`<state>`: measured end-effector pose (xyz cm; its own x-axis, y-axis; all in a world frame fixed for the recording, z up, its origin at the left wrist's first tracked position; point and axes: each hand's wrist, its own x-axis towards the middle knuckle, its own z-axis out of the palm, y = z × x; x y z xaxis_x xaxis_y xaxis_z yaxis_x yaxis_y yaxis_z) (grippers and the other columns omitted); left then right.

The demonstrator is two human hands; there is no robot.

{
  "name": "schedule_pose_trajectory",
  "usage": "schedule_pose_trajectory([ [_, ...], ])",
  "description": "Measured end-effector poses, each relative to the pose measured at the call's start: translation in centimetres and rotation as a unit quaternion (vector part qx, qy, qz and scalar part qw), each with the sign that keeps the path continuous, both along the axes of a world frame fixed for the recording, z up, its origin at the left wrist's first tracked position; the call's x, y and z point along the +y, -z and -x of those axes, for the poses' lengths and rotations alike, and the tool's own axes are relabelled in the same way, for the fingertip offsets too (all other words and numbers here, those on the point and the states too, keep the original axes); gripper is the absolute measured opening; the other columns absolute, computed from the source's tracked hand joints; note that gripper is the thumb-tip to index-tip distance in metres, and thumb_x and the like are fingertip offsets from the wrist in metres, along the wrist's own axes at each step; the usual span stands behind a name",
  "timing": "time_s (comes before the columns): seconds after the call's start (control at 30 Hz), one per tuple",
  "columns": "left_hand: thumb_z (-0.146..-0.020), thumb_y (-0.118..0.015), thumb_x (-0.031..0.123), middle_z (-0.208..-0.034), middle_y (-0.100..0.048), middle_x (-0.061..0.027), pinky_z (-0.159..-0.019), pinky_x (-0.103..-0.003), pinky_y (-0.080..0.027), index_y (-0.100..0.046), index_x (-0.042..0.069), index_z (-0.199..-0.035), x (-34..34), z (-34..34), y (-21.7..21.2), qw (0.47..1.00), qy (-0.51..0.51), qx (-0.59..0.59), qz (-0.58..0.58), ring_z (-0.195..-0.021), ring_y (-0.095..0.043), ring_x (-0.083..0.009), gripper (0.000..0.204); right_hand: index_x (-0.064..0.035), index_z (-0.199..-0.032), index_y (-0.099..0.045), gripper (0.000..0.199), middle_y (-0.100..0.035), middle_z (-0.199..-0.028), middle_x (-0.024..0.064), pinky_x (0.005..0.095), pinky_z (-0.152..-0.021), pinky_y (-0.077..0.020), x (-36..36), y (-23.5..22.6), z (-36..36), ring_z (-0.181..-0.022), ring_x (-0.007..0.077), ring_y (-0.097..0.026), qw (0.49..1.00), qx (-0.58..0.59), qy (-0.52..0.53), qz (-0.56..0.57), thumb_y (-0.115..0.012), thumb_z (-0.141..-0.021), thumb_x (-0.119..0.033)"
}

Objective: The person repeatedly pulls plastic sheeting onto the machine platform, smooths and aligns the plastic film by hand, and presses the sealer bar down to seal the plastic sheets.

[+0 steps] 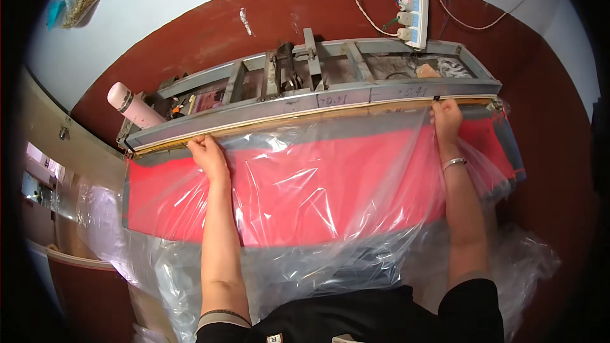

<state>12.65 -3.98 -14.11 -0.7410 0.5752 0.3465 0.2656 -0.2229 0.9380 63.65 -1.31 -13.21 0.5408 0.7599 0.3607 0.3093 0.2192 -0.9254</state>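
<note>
In the head view, your left hand [208, 155] and right hand [448, 119] each have a closed grip, thumb against fingers, on the far edge of the clear plastic sheet [305, 209]. That sheet lies over the red desk [480, 130] on the near side of the metal frame [254, 110], its far edge running lengthwise along the frame's front bar. Your left hand is toward the frame's left end, your right toward its right end; both are close to the bar, and you can't tell which is nearer.

Inside the frame's left end leans a pink bottle [136, 108], contents hidden. Beyond that end, a clear bag [81, 9] on the wall holds brownish bits. The frame's right bay holds a pale orange lump [427, 71].
</note>
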Motion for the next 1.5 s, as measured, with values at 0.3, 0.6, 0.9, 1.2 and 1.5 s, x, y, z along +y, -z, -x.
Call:
schedule_pose_trajectory([
  [0.3,-0.084,-0.044,0.008,-0.068,-0.051,-0.0055,-0.059,-0.027,-0.043,-0.045,0.001,-0.089,-1.6,0.9,-1.2,0.990,-0.091,0.083,-0.073,-0.062,-0.048,-0.0146,0.008,-0.0053,-0.068,-0.047,0.013,-0.056,-0.060,0.0050,0.0204,-0.042,-0.0382,-0.6,-0.8,0.4,-0.044,0.0081,-0.048,0.999,0.021,-0.041,0.016,-0.056,-0.078,-0.006],
  [0.6,-0.086,-0.048,0.020,-0.072,-0.054,-0.0178,-0.060,-0.038,-0.041,-0.050,0.000,-0.078,-8.2,-1.6,-4.1,0.899,0.143,0.376,0.173,-0.067,-0.050,-0.0335,0.022,-0.0039,-0.073,-0.057,0.013,-0.052,-0.061,-0.0029,0.0194,-0.049,-0.0399,-8.7,-2.0,-7.6,-0.056,0.0026,-0.046,0.989,-0.141,-0.031,-0.027,-0.066,-0.076,-0.013],
  [0.9,-0.089,-0.051,0.015,-0.068,-0.046,0.0048,-0.059,-0.020,-0.037,-0.050,0.002,-0.080,-14.2,-15.6,-9.1,0.860,0.493,0.101,0.091,-0.065,-0.041,-0.0044,0.015,-0.0015,-0.094,-0.057,0.016,-0.058,-0.094,0.0058,0.0263,-0.071,-0.0442,-17.1,-8.3,-8.6,-0.083,0.0144,-0.055,0.840,-0.483,0.240,-0.052,-0.057,-0.082,-0.011],
  [1.2,-0.077,-0.060,0.010,-0.064,-0.055,-0.0097,-0.052,-0.028,-0.042,-0.053,0.003,-0.081,-17.6,-15.3,-13.1,0.851,0.434,0.285,0.080,-0.054,-0.053,-0.0191,0.010,-0.0008,-0.089,-0.060,0.017,-0.061,-0.077,0.0092,0.0297,-0.062,-0.0447,-17.1,-11.9,16.3,-0.069,0.0215,-0.058,0.853,-0.310,-0.394,-0.145,-0.064,-0.073,-0.006],
  [1.5,-0.068,-0.068,0.006,-0.066,-0.053,-0.0082,-0.047,-0.029,-0.042,-0.054,0.005,-0.077,-17.9,-13.7,-13.1,0.826,0.292,0.481,-0.027,-0.055,-0.053,-0.0224,0.017,-0.0043,-0.087,-0.054,0.008,-0.050,-0.067,-0.0016,0.0165,-0.048,-0.0336,-17.7,-9.3,18.7,-0.056,0.0037,-0.043,0.809,0.085,-0.579,0.054,-0.054,-0.086,-0.012],
])
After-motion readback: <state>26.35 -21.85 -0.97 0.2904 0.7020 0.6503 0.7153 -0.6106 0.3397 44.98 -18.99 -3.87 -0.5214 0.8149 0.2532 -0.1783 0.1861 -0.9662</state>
